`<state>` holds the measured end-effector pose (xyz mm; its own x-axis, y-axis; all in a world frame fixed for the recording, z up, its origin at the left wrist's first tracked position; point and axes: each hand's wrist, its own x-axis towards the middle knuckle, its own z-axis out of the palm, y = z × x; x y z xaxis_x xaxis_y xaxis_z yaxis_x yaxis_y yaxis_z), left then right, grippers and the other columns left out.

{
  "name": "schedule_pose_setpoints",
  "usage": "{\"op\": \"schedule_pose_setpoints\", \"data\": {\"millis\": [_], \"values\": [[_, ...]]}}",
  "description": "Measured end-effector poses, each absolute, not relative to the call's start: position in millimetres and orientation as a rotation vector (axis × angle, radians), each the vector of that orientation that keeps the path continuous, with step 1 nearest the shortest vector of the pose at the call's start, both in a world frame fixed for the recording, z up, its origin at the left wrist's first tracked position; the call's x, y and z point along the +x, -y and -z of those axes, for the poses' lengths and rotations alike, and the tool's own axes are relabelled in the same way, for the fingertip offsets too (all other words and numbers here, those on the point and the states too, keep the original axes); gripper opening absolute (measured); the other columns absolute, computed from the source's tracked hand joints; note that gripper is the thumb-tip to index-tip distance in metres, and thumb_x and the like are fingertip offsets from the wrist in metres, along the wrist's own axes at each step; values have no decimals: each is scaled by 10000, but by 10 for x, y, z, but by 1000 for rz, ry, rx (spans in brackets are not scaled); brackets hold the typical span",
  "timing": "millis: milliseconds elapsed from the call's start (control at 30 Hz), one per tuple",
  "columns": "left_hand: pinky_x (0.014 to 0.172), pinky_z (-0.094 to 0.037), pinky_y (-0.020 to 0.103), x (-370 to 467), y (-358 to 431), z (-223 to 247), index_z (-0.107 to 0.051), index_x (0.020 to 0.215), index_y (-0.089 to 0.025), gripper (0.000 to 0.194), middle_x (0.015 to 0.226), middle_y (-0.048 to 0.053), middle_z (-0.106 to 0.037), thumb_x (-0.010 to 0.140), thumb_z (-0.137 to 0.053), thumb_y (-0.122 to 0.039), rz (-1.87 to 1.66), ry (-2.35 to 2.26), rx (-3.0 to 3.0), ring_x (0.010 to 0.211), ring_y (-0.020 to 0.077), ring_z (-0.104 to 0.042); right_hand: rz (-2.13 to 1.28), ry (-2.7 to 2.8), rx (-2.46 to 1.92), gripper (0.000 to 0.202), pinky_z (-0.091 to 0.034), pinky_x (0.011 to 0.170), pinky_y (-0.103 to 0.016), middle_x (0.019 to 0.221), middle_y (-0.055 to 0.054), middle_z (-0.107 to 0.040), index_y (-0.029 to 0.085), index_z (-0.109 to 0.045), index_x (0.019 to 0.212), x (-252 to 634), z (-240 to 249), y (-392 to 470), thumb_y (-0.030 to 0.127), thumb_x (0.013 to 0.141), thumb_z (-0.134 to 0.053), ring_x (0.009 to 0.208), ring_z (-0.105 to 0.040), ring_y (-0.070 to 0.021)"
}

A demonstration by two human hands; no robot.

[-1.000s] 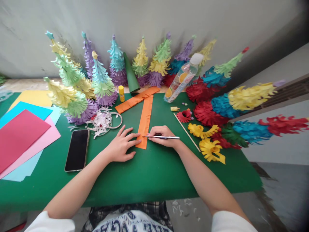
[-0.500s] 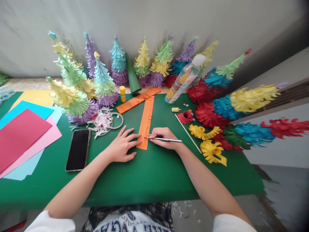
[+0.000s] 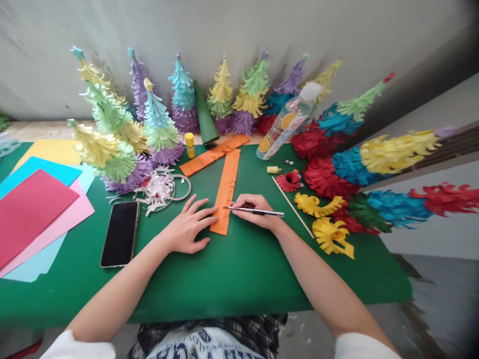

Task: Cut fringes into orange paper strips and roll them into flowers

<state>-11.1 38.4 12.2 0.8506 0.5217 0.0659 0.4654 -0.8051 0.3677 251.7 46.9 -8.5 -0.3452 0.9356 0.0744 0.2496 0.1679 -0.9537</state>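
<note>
We're on one head cam here, looking forward and kinda steeply down past our printed shirt (image 3: 205, 344) at the green tabletop (image 3: 194, 289), arm's-reach close, with the gray wall (image 3: 224, 25) filling the top.

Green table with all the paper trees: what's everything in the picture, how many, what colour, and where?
Fringed trees: about twelve, multicoloured, back and right
Cone: one, green, back
Bottle: one, clear, back
Glue stick: one, yellow, behind ring
Ring: one, whitish, by scraps
Scraps: many, white, left
Strips: two, orange, middle
Sheets: at least five, mixed colours, left
Phone: one, black, left
Stick: one, pale, right
Curls: three, two yellow, one red, right
Table: one, green, underneath
Wall: one, grey, behind
Pen-like tool: one, silvery, right fingers
Left hand: one, bare, on front strip
Right hand: one, bare, holding tool
</note>
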Motion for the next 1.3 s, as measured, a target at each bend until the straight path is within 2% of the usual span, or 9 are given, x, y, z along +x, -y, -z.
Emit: {"op": "schedule_pose_setpoints", "data": {"millis": [167,733,1300], "values": [[1163,-32,568,-96,-393,-91,-425,1411,-225,625,1434,57,-452,824,-547,-401,-214,-767,2687,1373,335,-268,-1101,1844,-1086,128,-554,687,-291,802,-50,-719,186,-672,770,2516,93,-481,311,777,-698,757,-695,-182],[1153,-31,564,-112,-408,-117,-485,1370,-261,583,1469,32,-417,820,-560,-441,-183,-776,2673,1378,338,-255,-1012,1980,-1053,158,-534,652,-264,795,-54,-728,176,-694,797,2503,99,-485,331,816,-676,712,-685,-162],[1153,-47,593,-74,-408,-141,-537,1323,-275,566,1410,34,-480,778,-612,-409,-217,-821,2673,1349,352,-294,-971,2080,-1002,128,-552,796,-327,812,-58,-732,194,-679,789,2491,33,-482,296,849,-631,759,-692,-179]]}}
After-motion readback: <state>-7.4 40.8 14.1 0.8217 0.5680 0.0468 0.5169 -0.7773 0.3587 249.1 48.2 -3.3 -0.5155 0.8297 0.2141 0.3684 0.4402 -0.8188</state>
